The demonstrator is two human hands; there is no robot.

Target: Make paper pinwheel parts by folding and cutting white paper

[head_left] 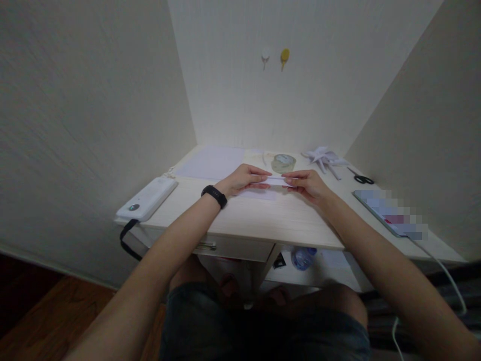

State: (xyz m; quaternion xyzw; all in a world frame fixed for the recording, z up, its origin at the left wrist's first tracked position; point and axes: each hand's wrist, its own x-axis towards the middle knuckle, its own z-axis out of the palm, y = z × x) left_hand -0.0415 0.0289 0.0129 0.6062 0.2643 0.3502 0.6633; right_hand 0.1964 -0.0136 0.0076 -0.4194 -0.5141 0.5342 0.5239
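Observation:
Between both hands is a narrow strip of white paper (277, 181), apparently folded, held level just over the desk. My left hand (246, 179) pinches its left end between thumb and fingers; a black band circles that wrist. At the strip's right end, my right hand (305, 184) grips with thumb and fingertips. Part of a pale paper sheet (263, 194) shows on the desk beneath my hands. Just beyond them lies a roll of clear tape (283, 163). My fingers hide both ends of the strip.
Paper sheets (210, 161) lie at the back left of the desk (240, 218). Right of the tape sit a folded paper star shape (322, 156) and black scissors (363, 178). A tablet or phone (387, 213) with a cable is at right, a white device (147, 198) at left. Walls enclose three sides.

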